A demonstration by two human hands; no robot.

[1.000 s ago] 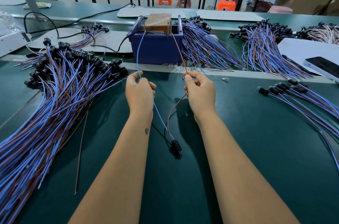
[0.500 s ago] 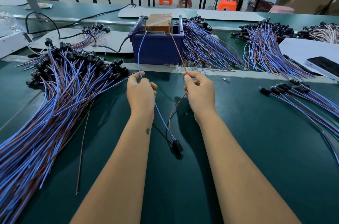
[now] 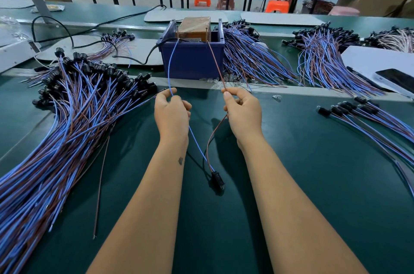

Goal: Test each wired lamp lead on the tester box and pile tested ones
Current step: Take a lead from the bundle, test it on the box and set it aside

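Left hand (image 3: 171,114) pinching thin blue wire (image 3: 170,67), right hand (image 3: 243,110) pinching thin brown wire (image 3: 216,63), fingers curled. Both wires running straight away to brown tester box (image 3: 194,28) in blue plastic bin (image 3: 192,60); black lamp socket (image 3: 217,179) lying near, between forearms on green counter (image 3: 302,184). Heaped leads (image 3: 67,121) left, small pile (image 3: 369,116) right.

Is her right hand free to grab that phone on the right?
Probably not yet: the right hand pinches the brown wire running to the tester box. The phone lies uncovered, far right.
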